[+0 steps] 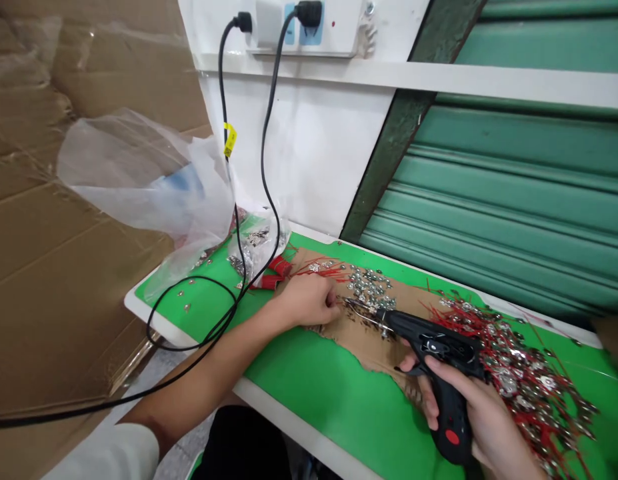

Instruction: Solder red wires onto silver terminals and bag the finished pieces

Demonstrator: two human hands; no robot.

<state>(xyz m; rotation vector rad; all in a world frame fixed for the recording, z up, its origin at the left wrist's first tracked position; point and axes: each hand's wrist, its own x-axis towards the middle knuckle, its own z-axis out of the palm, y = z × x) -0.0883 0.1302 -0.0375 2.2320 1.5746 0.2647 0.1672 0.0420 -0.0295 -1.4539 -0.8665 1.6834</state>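
My right hand (463, 393) is wrapped around the grip of a black soldering gun (433, 340), index finger by its trigger. The gun's metal tip and thin feed tube point left, close to the fingers of my left hand (311, 300). That hand is closed in a pinch over a strip of brown cardboard (409, 297); what it holds is hidden by the fingers. Small silver metal discs (371, 287) lie loose on the cardboard just beyond the gun's tip. Thin red wires (329, 268) stretch out behind my left hand. Small dark pieces lie under the tip.
A large heap of discs with red wires (529, 380) covers the green tabletop's (319, 380) right side. Bundled red wires (271, 273) and plastic bags (259, 243) sit at the left. A black cable (223, 327) loops over my left forearm. Tall cardboard (89, 267) stands left.
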